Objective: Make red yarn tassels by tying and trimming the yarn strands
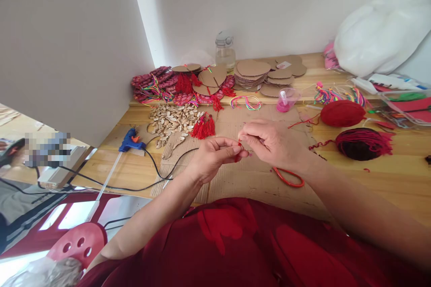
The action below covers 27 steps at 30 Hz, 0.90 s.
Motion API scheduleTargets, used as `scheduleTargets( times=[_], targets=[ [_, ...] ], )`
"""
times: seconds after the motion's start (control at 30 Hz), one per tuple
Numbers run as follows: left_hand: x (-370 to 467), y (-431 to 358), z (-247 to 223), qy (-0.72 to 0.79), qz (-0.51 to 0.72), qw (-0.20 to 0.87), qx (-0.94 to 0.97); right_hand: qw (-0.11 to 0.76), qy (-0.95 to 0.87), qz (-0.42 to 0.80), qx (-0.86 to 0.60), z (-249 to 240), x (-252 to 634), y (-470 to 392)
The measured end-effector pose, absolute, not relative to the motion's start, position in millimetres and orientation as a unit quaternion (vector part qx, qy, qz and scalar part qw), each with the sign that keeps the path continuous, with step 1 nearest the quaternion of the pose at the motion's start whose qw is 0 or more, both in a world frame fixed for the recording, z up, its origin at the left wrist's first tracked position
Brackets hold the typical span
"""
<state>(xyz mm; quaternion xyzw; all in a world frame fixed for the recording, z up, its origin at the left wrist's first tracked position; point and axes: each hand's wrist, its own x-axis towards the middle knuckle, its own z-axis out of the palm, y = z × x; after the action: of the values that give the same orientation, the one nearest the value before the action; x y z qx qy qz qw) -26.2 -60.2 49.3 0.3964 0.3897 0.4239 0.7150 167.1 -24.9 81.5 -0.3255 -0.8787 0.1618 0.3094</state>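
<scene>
My left hand is closed, its thumb and fingertips pinching a small piece of red yarn. Up against it, my right hand is curled in a pinch on the same yarn from the right. Most of the yarn is hidden by my fingers. Both hands are above a cardboard sheet. Below my right wrist lies a red looped handle; the rest of that object is covered. Several red tassels lie beyond my left hand.
Peanut shells and a blue glue gun with a black cord lie left. Cardboard discs, braided pieces and a bottle line the back. Right are a red yarn ball, a darker ball and a plastic box.
</scene>
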Motion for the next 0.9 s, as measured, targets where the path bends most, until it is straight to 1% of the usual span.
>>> scheduleTargets(
  times=[0.13, 0.23, 0.3, 0.37, 0.5, 0.67, 0.77, 0.9],
  targets=[
    [-29, -58, 57, 0.369, 0.445, 0.738, 0.348, 0.336, -0.827, 0.269, -0.362, 64, 169, -16],
    [-34, -53, 63, 0.346, 0.462, 0.756, 0.31, 0.322, -0.785, 0.353, -0.394, 48, 170, -12],
    [-37, -49, 67, 0.334, 0.482, 0.756, 0.289, 0.308, -0.774, 0.386, -0.395, 39, 169, -14],
    [-39, -45, 70, 0.334, 0.512, 0.746, 0.264, 0.301, -0.775, 0.394, -0.393, 33, 168, -18],
    [-39, -39, 76, 0.357, 0.557, 0.718, 0.217, 0.284, -0.797, 0.365, -0.389, 28, 163, -26],
    [-36, -34, 76, 0.361, 0.576, 0.703, 0.21, 0.28, -0.849, 0.282, -0.349, 28, 158, -34],
    [-32, -32, 68, 0.353, 0.585, 0.687, 0.247, 0.265, -0.878, 0.232, -0.323, 31, 156, -39],
    [-23, -36, 52, 0.371, 0.58, 0.636, 0.35, 0.256, -0.908, 0.153, -0.293, 45, 161, -42]
  ],
)
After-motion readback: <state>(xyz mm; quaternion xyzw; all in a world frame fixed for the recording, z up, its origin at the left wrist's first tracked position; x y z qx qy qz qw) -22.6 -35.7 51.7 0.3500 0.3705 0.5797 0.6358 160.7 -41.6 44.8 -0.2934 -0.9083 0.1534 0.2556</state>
